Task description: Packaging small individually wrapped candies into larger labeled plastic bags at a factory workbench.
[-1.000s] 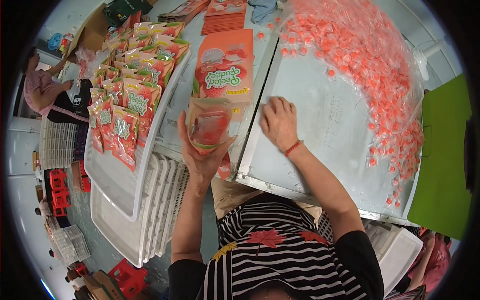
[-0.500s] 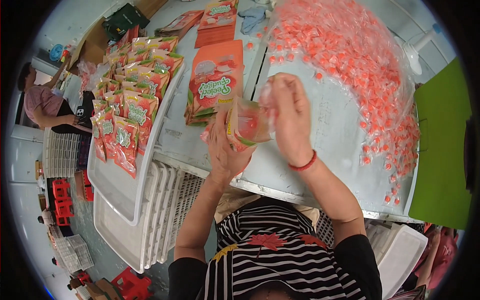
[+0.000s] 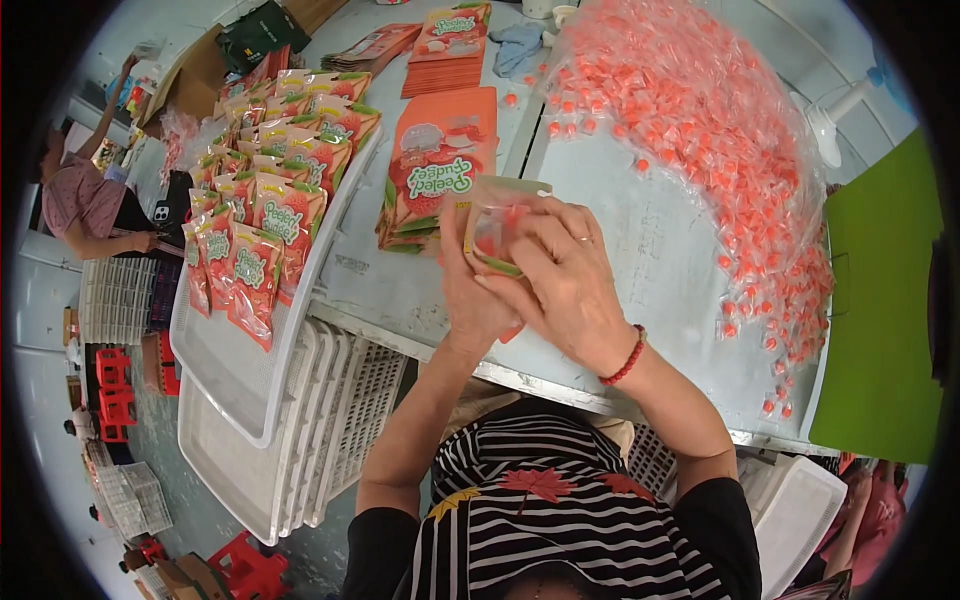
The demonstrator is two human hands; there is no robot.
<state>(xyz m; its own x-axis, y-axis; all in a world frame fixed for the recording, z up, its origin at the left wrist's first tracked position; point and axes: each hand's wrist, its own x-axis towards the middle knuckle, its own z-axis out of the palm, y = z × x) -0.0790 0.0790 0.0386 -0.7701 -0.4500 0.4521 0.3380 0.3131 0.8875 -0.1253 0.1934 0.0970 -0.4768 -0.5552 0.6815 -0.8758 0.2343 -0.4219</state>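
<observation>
My left hand (image 3: 474, 303) is closed around an upright candy pouch (image 3: 513, 186), its mouth spread toward me above the near table edge. Over that mouth bends my right hand (image 3: 577, 278), its fingertips inside at pinkish-red wrapped candies and its thumb along the pouch's near side. The fingers partly hide what lies in the pouch. Just beyond my left hand lies a stack of flat red pouches (image 3: 440, 135). To the right, a heap of clear-wrapped red candies (image 3: 690, 110) spills from a large clear plastic bag across the table.
Filled pouches (image 3: 290, 210) crowd a white tray (image 3: 225, 355) at the left, above stacked white crates (image 3: 300, 440). More flat pouches (image 3: 447, 45) and a blue cloth (image 3: 517, 48) lie farther back. A green panel (image 3: 880, 290) borders the right. A co-worker (image 3: 95, 205) stands far left.
My right hand has moved left and down from beside the pouch to its mouth, fingers now inside. My left hand still holds the pouch. The co-worker at far left has raised an arm.
</observation>
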